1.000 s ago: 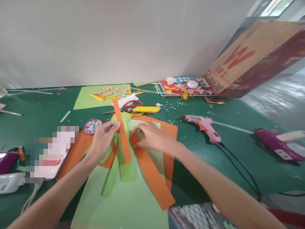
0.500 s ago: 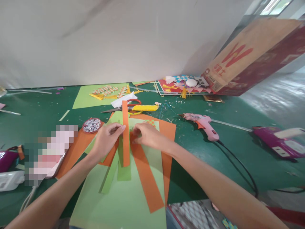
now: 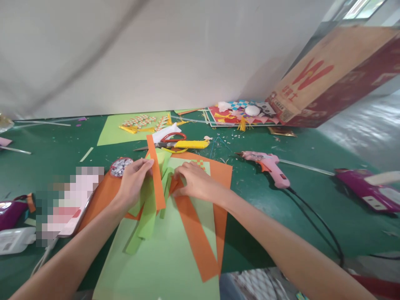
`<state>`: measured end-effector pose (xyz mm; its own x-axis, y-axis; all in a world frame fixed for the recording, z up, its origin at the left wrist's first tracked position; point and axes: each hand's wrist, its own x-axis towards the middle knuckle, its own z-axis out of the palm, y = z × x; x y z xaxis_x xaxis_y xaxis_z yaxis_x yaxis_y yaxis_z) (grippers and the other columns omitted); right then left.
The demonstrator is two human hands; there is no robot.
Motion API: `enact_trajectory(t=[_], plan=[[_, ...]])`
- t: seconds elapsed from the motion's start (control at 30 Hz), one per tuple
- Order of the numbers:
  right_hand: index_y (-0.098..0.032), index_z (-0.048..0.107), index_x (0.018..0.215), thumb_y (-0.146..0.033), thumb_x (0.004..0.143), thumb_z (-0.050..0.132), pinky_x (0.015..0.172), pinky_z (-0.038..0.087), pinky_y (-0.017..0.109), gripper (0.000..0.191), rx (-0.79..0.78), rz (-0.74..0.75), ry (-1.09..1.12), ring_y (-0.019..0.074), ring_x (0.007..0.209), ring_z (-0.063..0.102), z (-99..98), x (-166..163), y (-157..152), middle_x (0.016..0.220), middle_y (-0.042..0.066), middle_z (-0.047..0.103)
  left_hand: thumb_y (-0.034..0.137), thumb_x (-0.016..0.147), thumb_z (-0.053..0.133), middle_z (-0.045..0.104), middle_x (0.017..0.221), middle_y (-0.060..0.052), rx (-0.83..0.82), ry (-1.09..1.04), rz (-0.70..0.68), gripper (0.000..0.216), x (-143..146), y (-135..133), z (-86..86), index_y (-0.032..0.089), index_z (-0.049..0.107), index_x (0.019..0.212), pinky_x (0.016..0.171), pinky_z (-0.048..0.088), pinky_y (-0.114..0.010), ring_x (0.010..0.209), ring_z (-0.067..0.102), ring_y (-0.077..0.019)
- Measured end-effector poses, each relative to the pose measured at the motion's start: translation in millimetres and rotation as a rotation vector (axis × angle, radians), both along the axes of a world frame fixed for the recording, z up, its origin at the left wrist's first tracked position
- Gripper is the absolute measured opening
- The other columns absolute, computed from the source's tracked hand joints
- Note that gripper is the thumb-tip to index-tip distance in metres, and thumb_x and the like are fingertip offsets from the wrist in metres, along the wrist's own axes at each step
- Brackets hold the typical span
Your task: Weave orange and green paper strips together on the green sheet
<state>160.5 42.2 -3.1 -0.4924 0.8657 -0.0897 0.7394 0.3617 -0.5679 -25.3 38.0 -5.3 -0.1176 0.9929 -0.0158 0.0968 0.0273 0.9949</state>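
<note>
My left hand (image 3: 133, 181) pinches a narrow orange paper strip (image 3: 158, 189), held almost upright and leaning left at its top. Behind it, green paper strips (image 3: 147, 216) hang at a slant, apparently partly under the left fingers. My right hand (image 3: 195, 179) is curled, its fingertips closed at the upper end of a second orange strip (image 3: 196, 239) that slants down to the right. A thin green strip (image 3: 166, 193) stands between the hands. Under everything lies a light green paper sheet (image 3: 156, 266), overlapping an orange sheet (image 3: 223, 183).
Beyond the hands lie red-handled scissors (image 3: 171, 136) and a yellow cutter (image 3: 192, 144). A pink glue gun (image 3: 265, 162) with a black cable rests to the right. On the left are a round tub of small discs (image 3: 120, 166) and a phone (image 3: 75, 204). A paper bag (image 3: 325, 83) stands back right.
The left hand has moved left and slightly toward me, tilting its orange strip. The green strips have spread apart, one now showing between the hands. The right hand stays almost in place.
</note>
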Motion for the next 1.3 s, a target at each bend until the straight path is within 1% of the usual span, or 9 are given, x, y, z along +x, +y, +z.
enact_trajectory(t=[0.27, 0.4, 0.5, 0.63, 0.7, 0.83, 0.97, 1.1, 1.3], plan=[[-0.013, 0.059, 0.100, -0.042, 0.064, 0.078, 0.080, 0.038, 0.034, 0.050, 0.049, 0.006, -0.020, 0.0281, 0.103, 0.049, -7.7, 1.8, 2.6, 0.101, 0.012, 0.057, 0.043, 0.072, 0.066, 0.046, 0.055, 0.004, -0.076, -0.037, -0.073, 0.035, 5.1, -6.0, -0.2, 0.017, 0.051, 0.055, 0.052, 0.032, -0.023, 0.052, 0.041, -0.0100], [-0.014, 0.061, 0.087, -0.040, 0.063, 0.078, 0.074, 0.037, 0.031, 0.039, 0.067, 0.018, -0.036, 0.0266, 0.097, 0.050, -6.9, 0.4, 3.8, 0.094, 0.010, 0.057, 0.044, 0.072, 0.066, 0.047, 0.057, 0.004, -0.080, -0.035, -0.104, 0.035, 5.0, -6.7, -2.9, 0.017, 0.050, 0.056, 0.056, 0.036, -0.023, 0.055, 0.045, -0.0109], [-0.015, 0.059, 0.075, -0.026, 0.067, 0.073, 0.069, 0.035, 0.029, 0.019, 0.056, 0.013, -0.029, 0.0239, 0.089, 0.052, -2.1, -0.9, 3.1, 0.087, 0.008, 0.058, 0.044, 0.071, 0.068, 0.046, 0.056, 0.004, -0.087, -0.065, -0.066, 0.035, 5.8, -6.1, -2.5, 0.017, 0.051, 0.058, 0.054, 0.035, -0.022, 0.054, 0.043, -0.0099], [-0.018, 0.055, 0.076, -0.014, 0.069, 0.061, 0.057, 0.033, 0.026, 0.010, -0.071, -0.130, 0.053, 0.0185, 0.071, 0.054, 5.4, 1.9, 4.0, 0.077, 0.004, 0.060, 0.044, 0.068, 0.070, 0.044, 0.054, 0.005, -0.122, -0.105, -0.017, 0.037, 7.3, -5.8, 1.9, 0.017, 0.048, 0.054, 0.049, 0.031, -0.021, 0.050, 0.040, -0.0081], [-0.018, 0.055, 0.086, -0.016, 0.068, 0.062, 0.056, 0.034, 0.026, 0.020, -0.138, -0.204, 0.117, 0.0188, 0.071, 0.056, 9.3, 6.2, 6.7, 0.080, 0.003, 0.062, 0.044, 0.067, 0.070, 0.043, 0.053, 0.005, -0.142, -0.121, -0.016, 0.037, 8.0, -6.1, 4.5, 0.017, 0.048, 0.054, 0.048, 0.030, -0.021, 0.049, 0.039, -0.0078], [-0.018, 0.059, 0.094, -0.011, 0.065, 0.065, 0.063, 0.039, 0.026, 0.030, -0.105, -0.344, 0.313, 0.0183, 0.081, 0.057, 18.0, 20.7, 16.0, 0.093, 0.005, 0.064, 0.043, 0.066, 0.070, 0.042, 0.052, 0.005, -0.140, -0.123, -0.012, 0.038, 9.6, -7.5, 7.9, 0.017, 0.046, 0.051, 0.048, 0.030, -0.020, 0.049, 0.038, -0.0073], [-0.016, 0.064, 0.087, -0.021, 0.068, 0.067, 0.042, 0.027, 0.022, 0.020, -0.471, -0.327, 0.613, 0.0087, 0.046, 0.044, 26.6, 39.3, 25.2, 0.060, -0.001, 0.058, 0.045, 0.064, 0.070, 0.046, 0.055, 0.004, -0.140, -0.099, -0.030, 0.035, 9.3, -9.3, 7.2, 0.017, 0.051, 0.055, 0.051, 0.035, -0.021, 0.051, 0.043, -0.0092], [-0.014, 0.064, 0.079, -0.022, 0.060, 0.075, 0.034, 0.015, 0.020, 0.022, -0.596, -0.281, 0.766, 0.0034, 0.035, 0.034, 29.2, 42.2, 25.9, 0.049, -0.005, 0.052, 0.046, 0.066, 0.069, 0.054, 0.061, 0.002, -0.156, -0.073, -0.091, 0.032, 7.7, -10.4, 4.2, 0.017, 0.057, 0.061, 0.058, 0.041, -0.023, 0.059, 0.051, -0.0127], [-0.016, 0.052, 0.060, -0.018, 0.062, 0.075, 0.035, 0.026, 0.018, 0.023, -0.695, -0.346, 0.832, 0.0020, 0.031, 0.031, 16.1, 7.9, 11.8, 0.038, -0.009, 0.042, 0.040, 0.067, 0.068, 0.054, 0.060, 0.002, -0.160, -0.067, -0.179, 0.027, 11.6, -14.3, 7.1, 0.017, 0.058, 0.059, 0.054, 0.039, -0.022, 0.056, 0.049, -0.0116]])
